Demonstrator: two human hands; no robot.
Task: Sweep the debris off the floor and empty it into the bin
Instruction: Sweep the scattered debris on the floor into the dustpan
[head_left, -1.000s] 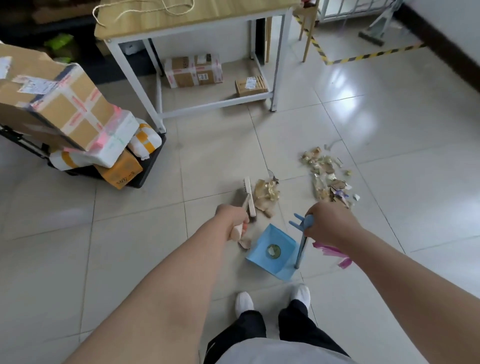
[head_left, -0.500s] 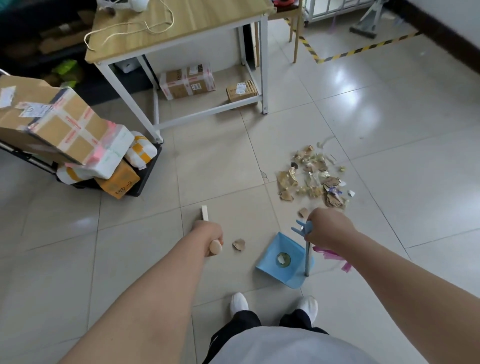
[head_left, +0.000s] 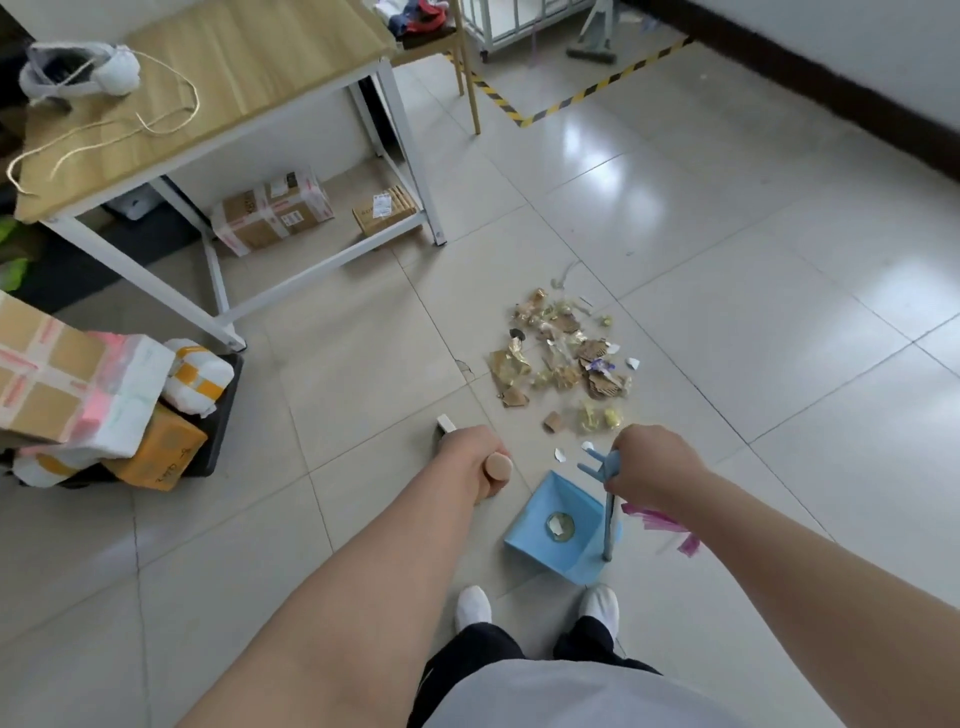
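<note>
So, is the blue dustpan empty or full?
Nearly empty: the dustpan holds one small scrap; the debris pile lies outside it.

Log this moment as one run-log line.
left hand: grips broom handle | right hand: grips dustpan handle | dustpan: near feet, one scrap inside | debris pile: on floor beyond dustpan | bin: not in view

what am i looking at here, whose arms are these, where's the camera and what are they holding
No machine: a person wears one camera on the head, looking down at their own arms. The left hand grips a wooden broom handle; the right hand holds the upright handle of a blue dustpan standing on the tiled floor. Ahead lies a pile of debris, paper and cardboard scraps, not yet swept in. A table and stacked parcels stand to the left.
</note>
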